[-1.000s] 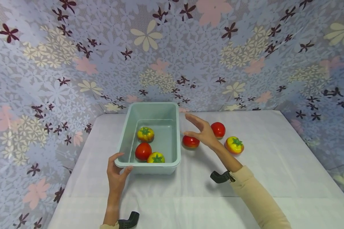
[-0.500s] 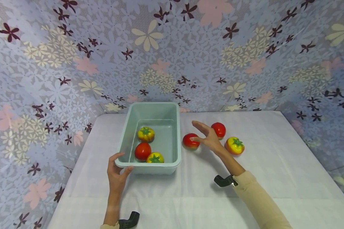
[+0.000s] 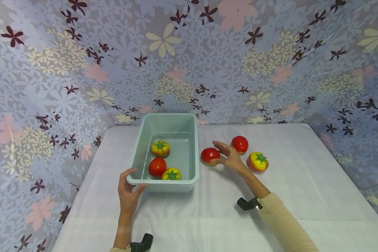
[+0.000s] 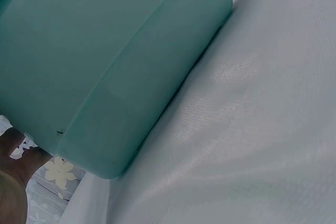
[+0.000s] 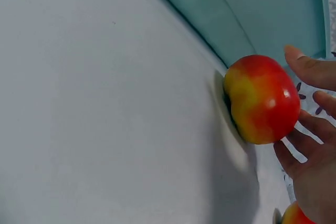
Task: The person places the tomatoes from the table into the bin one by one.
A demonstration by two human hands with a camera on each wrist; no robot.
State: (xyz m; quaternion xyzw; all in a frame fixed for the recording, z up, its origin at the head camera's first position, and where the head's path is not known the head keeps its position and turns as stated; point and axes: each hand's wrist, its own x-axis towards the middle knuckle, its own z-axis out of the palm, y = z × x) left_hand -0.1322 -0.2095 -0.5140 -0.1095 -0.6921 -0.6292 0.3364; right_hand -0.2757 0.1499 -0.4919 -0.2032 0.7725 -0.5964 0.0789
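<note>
At the near left corner of a pale green plastic bin (image 3: pixel 163 182), my left hand (image 3: pixel 128 194) grips the rim between thumb and fingers. Inside the bin lie a red tomato (image 3: pixel 157 167) and two yellow ones with green tops, one farther back (image 3: pixel 160 148) and one near the front (image 3: pixel 171 174). My right hand (image 3: pixel 233 159) is spread beside a red tomato (image 3: pixel 209 155) just right of the bin. In the right wrist view this tomato (image 5: pixel 265 100) shows a yellow patch; the thumb stands apart from it, and the fingers are close to its side, contact unclear.
Behind my right hand sits another red tomato (image 3: pixel 239 144), with a yellow-red one (image 3: pixel 258 161) to its right. A white cloth (image 3: pixel 302 196) covers the table. Flowered fabric (image 3: pixel 189 63) rises at the back and both sides.
My right hand has drawn back from the bin's right side and lowered to the right side of the red tomato. My left hand stays on the bin's corner.
</note>
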